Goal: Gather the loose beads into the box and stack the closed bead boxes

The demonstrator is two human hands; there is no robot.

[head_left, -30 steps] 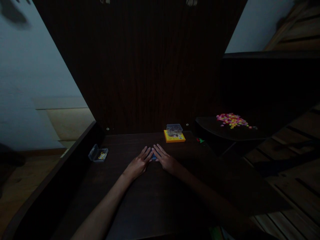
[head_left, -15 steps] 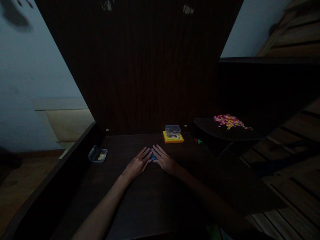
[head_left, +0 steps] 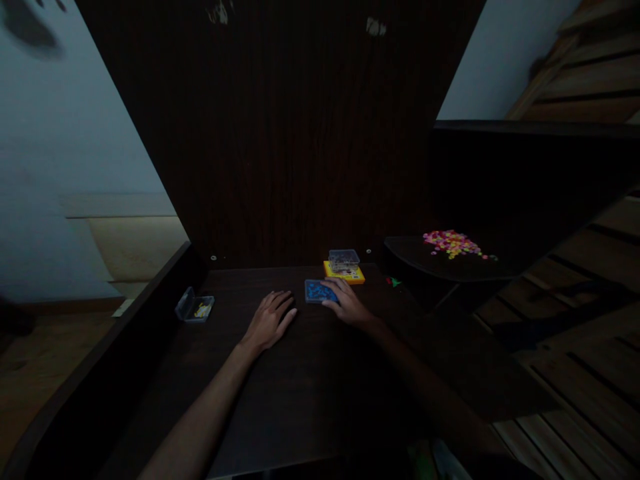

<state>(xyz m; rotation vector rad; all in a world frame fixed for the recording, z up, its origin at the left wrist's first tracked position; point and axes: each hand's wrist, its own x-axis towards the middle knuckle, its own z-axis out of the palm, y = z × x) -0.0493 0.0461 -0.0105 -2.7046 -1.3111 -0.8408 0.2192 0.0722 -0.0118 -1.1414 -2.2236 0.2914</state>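
Note:
Near the middle of the dark desk lies a small clear plastic box [head_left: 314, 292] with blue pieces in it. My right hand [head_left: 347, 305] grips its right end, fingers over the top and thumb along the near side, hiding that end. To the left of the box, my left hand [head_left: 270, 320] rests palm down on the desk top, fingers stretched out and thumb apart, holding nothing. Behind my right hand, another clear plastic box [head_left: 344, 257] sits on a yellow box [head_left: 357, 275].
An open clear box [head_left: 196, 309] with yellow and white pieces stands at the desk's left side. Red and green bits [head_left: 393, 282] lie at the right. Many pink, yellow and red pieces [head_left: 453, 243] are heaped on a side shelf [head_left: 410, 252]. A tall dark panel [head_left: 280, 147] rises behind.
My hands were together over the blue-piece box; now they are apart. The box has moved right and away from me with my right hand. My left hand has drawn slightly left.

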